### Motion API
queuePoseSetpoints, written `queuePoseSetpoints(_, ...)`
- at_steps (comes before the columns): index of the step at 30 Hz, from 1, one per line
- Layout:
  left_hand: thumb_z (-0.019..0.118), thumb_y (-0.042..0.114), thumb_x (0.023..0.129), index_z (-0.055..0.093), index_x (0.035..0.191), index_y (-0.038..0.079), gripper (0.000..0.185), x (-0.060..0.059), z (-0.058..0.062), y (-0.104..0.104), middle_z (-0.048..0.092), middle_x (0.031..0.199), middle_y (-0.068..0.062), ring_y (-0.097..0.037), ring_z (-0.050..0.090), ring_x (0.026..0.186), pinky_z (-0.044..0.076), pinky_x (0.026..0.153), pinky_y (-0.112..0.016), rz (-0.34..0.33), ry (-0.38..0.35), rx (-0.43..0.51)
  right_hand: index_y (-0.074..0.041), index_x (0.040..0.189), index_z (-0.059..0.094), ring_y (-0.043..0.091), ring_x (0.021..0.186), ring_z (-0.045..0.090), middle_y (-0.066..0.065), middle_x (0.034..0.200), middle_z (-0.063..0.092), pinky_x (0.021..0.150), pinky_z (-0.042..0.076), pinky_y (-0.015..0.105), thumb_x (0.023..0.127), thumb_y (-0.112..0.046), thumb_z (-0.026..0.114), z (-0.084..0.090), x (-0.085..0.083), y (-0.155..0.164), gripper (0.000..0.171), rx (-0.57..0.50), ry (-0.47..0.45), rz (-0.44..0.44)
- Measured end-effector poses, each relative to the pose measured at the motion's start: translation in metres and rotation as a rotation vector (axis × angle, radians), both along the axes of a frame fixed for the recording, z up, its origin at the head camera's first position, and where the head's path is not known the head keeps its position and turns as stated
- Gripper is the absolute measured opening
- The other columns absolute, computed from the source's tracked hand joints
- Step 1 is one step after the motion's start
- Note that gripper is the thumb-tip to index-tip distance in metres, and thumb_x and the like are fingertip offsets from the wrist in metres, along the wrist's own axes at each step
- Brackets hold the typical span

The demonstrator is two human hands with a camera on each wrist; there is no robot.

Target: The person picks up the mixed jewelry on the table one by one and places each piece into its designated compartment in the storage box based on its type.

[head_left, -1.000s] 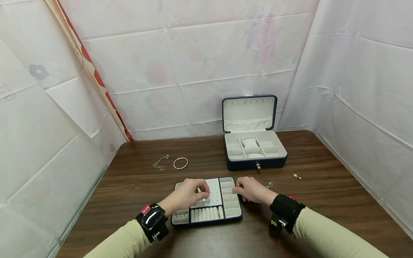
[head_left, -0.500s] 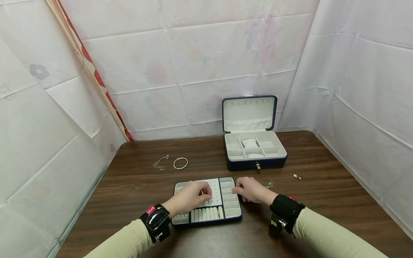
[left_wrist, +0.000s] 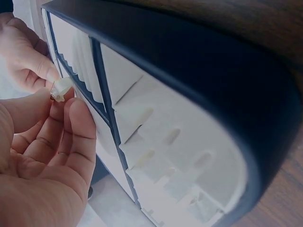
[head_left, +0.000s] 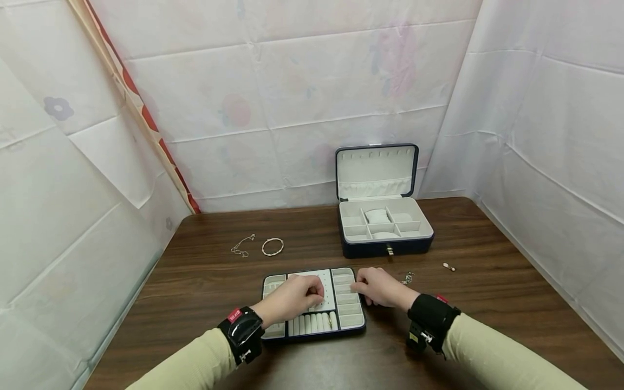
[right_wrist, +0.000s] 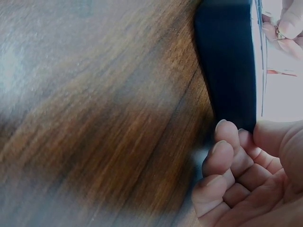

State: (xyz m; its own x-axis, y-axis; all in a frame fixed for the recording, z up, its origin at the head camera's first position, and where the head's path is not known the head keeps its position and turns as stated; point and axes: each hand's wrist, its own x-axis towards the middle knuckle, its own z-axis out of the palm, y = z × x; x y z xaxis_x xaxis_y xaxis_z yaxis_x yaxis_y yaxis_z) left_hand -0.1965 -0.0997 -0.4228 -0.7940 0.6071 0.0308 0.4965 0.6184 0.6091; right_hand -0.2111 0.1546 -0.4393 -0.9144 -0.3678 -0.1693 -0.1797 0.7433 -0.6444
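A dark blue jewelry tray (head_left: 319,335) with pale compartments lies near the table's front. Over its white holed panel (head_left: 328,290), my left hand (head_left: 291,297) pinches a small pale earring with a bit of gold (left_wrist: 60,90) between thumb and forefinger. The other left fingers curl loosely below, close to the tray. My right hand (head_left: 380,287) grips the tray's right edge, thumb on the rim and fingers bent against the outer side wall (right_wrist: 227,66). A gold ring (head_left: 331,320) sits in the row of ring rolls. The left hand hides part of the panel.
An open jewelry box (head_left: 387,246) stands at the back right. A thin chain (head_left: 240,248) and a bangle (head_left: 272,247) lie at the left. Beside my right hand are a small silvery piece (head_left: 408,278) and, farther right, an earring-like piece (head_left: 449,267).
My left hand has shifted slightly right and toward me across the holed panel, still pinching the earring. The right hand and the tray have stayed in place.
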Motion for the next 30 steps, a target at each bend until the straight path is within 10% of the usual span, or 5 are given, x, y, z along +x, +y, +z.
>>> queuePoseSetpoints(30,0.072,0.006,0.095,0.066,0.086,0.014,0.013,-0.0029,0.0007,0.0077,0.06,0.077,0.01,-0.001,0.051,0.068,0.046,0.064,-0.022,-0.03,0.021,-0.038,-0.012,0.08,0.057,0.014,0.05,0.054,0.004,0.058,0.059,0.05,0.044,0.029,0.102,-0.019,0.063,0.0003,0.0,-0.0004,0.023,0.014,0.007,0.0)
